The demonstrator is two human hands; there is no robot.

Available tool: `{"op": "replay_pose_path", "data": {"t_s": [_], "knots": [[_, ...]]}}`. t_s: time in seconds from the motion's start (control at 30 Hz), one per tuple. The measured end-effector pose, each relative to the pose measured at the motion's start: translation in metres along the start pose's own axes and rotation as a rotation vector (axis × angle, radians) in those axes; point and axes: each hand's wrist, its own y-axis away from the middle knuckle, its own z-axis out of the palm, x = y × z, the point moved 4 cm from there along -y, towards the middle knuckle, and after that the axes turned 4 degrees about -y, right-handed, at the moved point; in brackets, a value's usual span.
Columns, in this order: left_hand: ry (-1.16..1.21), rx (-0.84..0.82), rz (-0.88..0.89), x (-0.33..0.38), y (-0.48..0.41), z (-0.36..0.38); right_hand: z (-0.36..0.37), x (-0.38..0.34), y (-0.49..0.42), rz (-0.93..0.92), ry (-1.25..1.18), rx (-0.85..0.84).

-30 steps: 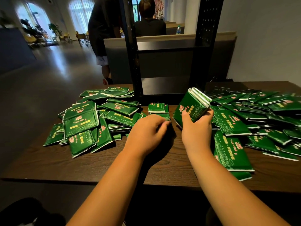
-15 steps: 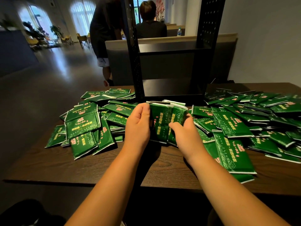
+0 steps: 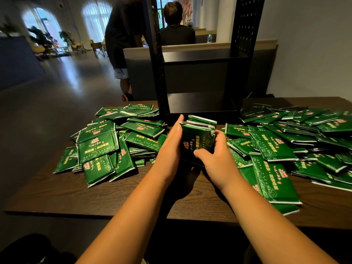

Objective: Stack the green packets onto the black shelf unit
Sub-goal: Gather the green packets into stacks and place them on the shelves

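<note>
Just in front of the shelf [image 3: 200, 56], a bundle [image 3: 198, 136] of packets stands upright over the counter [image 3: 133, 193] between both hands. The left hand [image 3: 171, 147] lies flat, fingers straight, pressing its left side; the right hand [image 3: 217, 159] grips its right side, thumb curled across the front. Heaps of loose packets [image 3: 99, 147] lie either side of the shelf.

Dark wood-grain table [image 3: 76, 195] across the lower middle of the frame, near edge running left to right. Bears a black shelf unit [image 3: 245, 54] at upper centre, upright by the far edge, perforated posts rising past the top of the frame. Carries a heap of green packets [image 3: 99, 147] at centre left, overlapping and skewed. Holds a wider spread of green packets [image 3: 276, 145] at centre right, reaching the right border, the nearest ones close to the near edge.
</note>
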Motion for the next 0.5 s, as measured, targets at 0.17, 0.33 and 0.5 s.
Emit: {"op": "replay_pose_path", "data": {"t_s": [0.17,0.33,0.5], "knots": [[0.069,-0.096,-0.062,-0.006,-0.005,0.010,0.002,0.001,0.001,0.059,0.005,-0.019],[-0.030,-0.069,-0.109,-0.021,-0.013,-0.001,-0.001,-0.002,0.001,-0.028,-0.016,0.009],[-0.127,-0.049,-0.061,-0.017,-0.014,-0.002,0.002,0.003,0.000,0.016,-0.006,-0.008]]}}
